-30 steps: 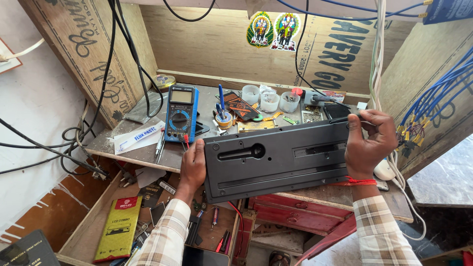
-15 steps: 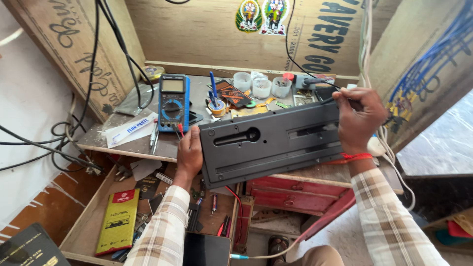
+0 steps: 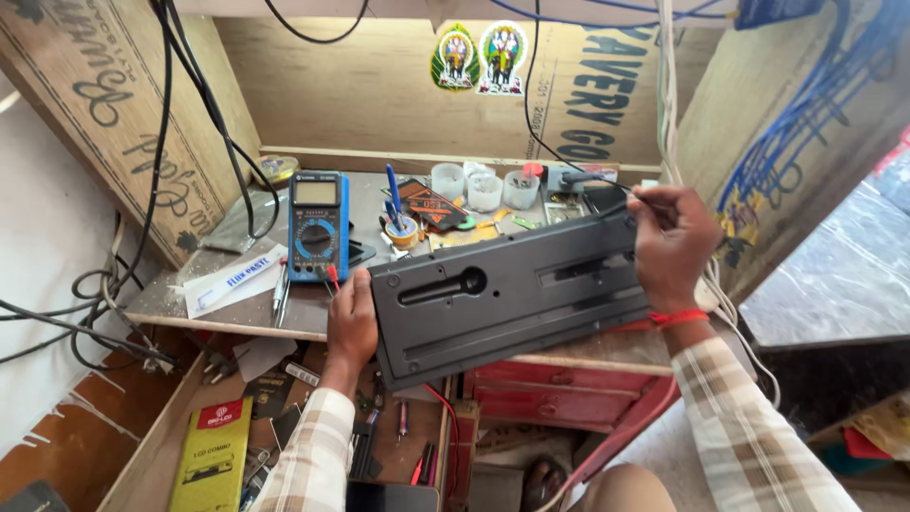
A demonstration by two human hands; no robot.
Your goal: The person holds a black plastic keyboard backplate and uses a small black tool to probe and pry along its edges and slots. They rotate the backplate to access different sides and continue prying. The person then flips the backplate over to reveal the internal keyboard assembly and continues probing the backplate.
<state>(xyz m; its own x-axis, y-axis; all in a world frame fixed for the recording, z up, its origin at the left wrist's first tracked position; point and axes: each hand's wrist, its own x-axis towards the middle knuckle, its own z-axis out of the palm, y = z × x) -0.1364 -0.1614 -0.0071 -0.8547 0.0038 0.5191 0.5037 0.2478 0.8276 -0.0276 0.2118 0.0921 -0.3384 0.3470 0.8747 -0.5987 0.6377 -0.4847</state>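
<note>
I hold a long black plastic device (image 3: pixel 512 294), underside up, tilted across the front edge of a wooden workbench (image 3: pixel 237 308). My left hand (image 3: pixel 353 318) grips its left end. At the upper right corner, my right hand (image 3: pixel 671 242) closes on the device's other end, with a thin cable pinched between the fingers. A red thread is tied around my right wrist. The underside shows a keyhole slot and long recessed grooves.
A blue multimeter (image 3: pixel 318 226) stands at the back left, beside a white tube (image 3: pixel 232 280) and tweezers. A cup of pens (image 3: pixel 403 228) and small white containers (image 3: pixel 483 188) sit behind. Below are a red drawer unit (image 3: pixel 559 398), a yellow box (image 3: pixel 213 455) and loose tools. Cables hang at the left.
The device has tilted so its right end sits higher. My view has shifted slightly; both hands keep their grip on the two ends.
</note>
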